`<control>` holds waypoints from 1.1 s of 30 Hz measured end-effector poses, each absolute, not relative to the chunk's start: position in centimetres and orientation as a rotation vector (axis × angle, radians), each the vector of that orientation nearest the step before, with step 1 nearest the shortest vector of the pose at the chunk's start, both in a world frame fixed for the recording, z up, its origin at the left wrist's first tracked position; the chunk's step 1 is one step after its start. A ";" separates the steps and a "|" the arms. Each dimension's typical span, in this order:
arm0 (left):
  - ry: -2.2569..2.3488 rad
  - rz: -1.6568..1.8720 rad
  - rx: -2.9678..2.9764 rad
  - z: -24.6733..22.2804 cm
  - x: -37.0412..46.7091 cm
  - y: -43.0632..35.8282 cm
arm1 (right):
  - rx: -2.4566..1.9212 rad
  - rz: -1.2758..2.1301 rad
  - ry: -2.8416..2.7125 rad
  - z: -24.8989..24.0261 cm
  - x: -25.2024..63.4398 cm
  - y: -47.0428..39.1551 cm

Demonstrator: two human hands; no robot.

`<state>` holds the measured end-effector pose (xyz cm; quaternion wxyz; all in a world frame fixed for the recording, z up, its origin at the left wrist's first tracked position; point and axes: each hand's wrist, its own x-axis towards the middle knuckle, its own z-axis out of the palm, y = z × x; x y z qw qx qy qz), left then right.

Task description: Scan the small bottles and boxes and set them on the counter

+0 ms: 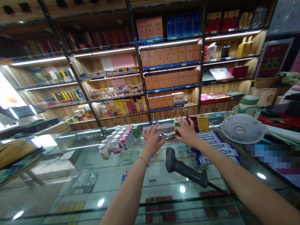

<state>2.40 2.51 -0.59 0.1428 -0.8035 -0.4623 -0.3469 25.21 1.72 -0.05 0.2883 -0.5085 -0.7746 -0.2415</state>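
Note:
My left hand (152, 139) pinches the left end of a small, slim green-and-white pack (169, 134) above the glass counter. At its other end, the fingers of my right hand (186, 132) are closed on it. Just beyond my right hand stands a green pack (176, 123), partly hidden by the fingers. Nearer to me, a dark handheld barcode scanner (187, 172) lies on the glass with its cable running right. Rows of small round containers (119, 137) stand left of my left hand, ending at a green box (136, 131).
Blue-and-white packets (217, 145) lie fanned out under my right forearm, with red and yellow packs (199, 123) behind them. A white fan (242, 128) and a green-and-white jug (248, 104) stand at the right. Behind the glass counter (105, 181) rise shelves of boxes (172, 82).

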 end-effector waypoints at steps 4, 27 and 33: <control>-1.234 -0.966 -2.296 -0.2 2.3 2.2 | -1.327 -0.716 -2.106 -0.3 25.4 1.7; -1.123 -1.013 -2.175 -0.8 1.8 2.3 | -1.143 -0.812 -1.988 -0.7 24.8 1.5; -1.112 -1.046 -2.161 -1.1 2.0 2.5 | -1.151 -0.789 -1.976 -1.3 24.7 1.7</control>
